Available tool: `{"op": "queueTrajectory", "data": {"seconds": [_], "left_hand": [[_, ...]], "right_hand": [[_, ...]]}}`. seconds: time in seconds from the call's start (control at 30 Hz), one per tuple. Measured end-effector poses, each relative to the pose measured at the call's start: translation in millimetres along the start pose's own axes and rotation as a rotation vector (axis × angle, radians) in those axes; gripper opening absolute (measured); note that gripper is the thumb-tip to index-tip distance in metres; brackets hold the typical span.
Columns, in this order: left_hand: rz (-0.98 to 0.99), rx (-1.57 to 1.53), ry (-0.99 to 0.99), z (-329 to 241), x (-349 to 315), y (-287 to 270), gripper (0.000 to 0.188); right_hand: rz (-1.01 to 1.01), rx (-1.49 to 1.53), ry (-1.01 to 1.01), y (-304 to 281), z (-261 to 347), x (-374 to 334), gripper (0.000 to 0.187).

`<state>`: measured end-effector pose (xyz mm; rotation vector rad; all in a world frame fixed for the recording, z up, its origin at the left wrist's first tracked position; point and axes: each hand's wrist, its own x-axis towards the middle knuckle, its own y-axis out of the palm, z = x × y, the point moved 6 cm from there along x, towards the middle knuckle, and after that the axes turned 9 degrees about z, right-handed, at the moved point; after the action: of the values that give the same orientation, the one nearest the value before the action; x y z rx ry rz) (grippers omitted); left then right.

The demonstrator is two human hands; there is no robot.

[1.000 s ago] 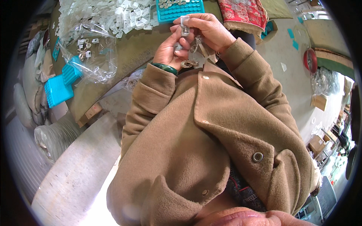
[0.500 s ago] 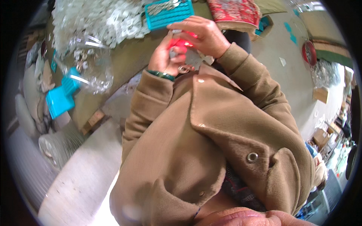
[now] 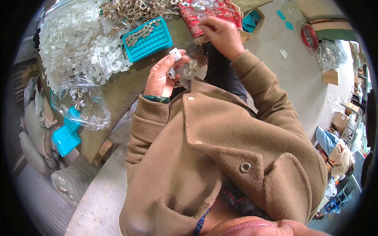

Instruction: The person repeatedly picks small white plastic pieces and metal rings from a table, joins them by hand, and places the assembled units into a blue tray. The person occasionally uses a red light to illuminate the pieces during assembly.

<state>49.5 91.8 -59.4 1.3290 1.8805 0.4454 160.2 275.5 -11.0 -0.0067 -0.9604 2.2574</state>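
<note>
My left hand (image 3: 159,76) is closed around small white plastic pieces; one white piece (image 3: 175,54) shows at the fingertips and another (image 3: 171,72) lies lower against the fingers. A clear, ring-like item (image 3: 190,69) hangs beside the fingers; whether the hand holds it cannot be told. Apart from it, my right hand (image 3: 224,37) is raised at the edge of a red floral cloth (image 3: 214,11). Its fingers are bent together, and anything between them is hidden. Ahead of my left hand sits a teal ridged tray (image 3: 147,49) with several round metallic pieces in its far rows.
A big heap of white plastic pieces (image 3: 78,43) covers the table's far left. Behind the tray lies a pile of brownish, glinting items (image 3: 138,10). A clear plastic bag (image 3: 94,112) and teal trays (image 3: 66,141) are at left. A red basin (image 3: 310,37) stands at right.
My right hand has parted from my left and moved right, to the red cloth. The red glow between the hands is gone. The view has shifted, showing more of the table's far side.
</note>
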Motion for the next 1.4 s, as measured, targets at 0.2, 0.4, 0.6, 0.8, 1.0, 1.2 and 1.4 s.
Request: {"op": "queueTrajectory", "data": {"seconds": [0.2, 0.4, 0.6, 0.8, 1.0, 1.2, 1.4], "left_hand": [[0.052, 0.037, 0.025, -5.4, 21.8, 8.8, 0.038], [0.013, -0.014, -0.018, 0.4, 28.1, 5.9, 0.038], [0.020, -0.043, -0.030, 6.8, 30.3, 2.7, 0.037], [-0.018, 0.027, -0.072, 7.1, 24.9, 4.5, 0.040], [0.031, -0.102, -0.034, 4.0, 18.2, 10.3, 0.039], [-0.015, -0.001, 0.007, 2.4, 18.3, 0.1, 0.041], [0.103, -0.119, -0.010, 2.8, 17.1, 2.9, 0.042]], "right_hand": [[0.035, -0.294, -0.005, 3.7, -28.7, 29.2, 0.018], [0.001, -0.311, 0.022, 11.6, -27.8, 28.1, 0.016], [-0.040, -0.089, -0.052, 7.4, -17.5, 14.2, 0.010], [-0.138, 0.474, 0.263, 1.5, -46.2, 15.9, 0.009], [-0.009, 0.716, 0.226, 18.3, -48.0, 22.5, 0.016], [0.096, 0.941, 0.405, 24.9, -50.0, 11.5, 0.023], [0.080, 1.127, 0.355, 25.7, -47.7, 10.2, 0.016]]}}
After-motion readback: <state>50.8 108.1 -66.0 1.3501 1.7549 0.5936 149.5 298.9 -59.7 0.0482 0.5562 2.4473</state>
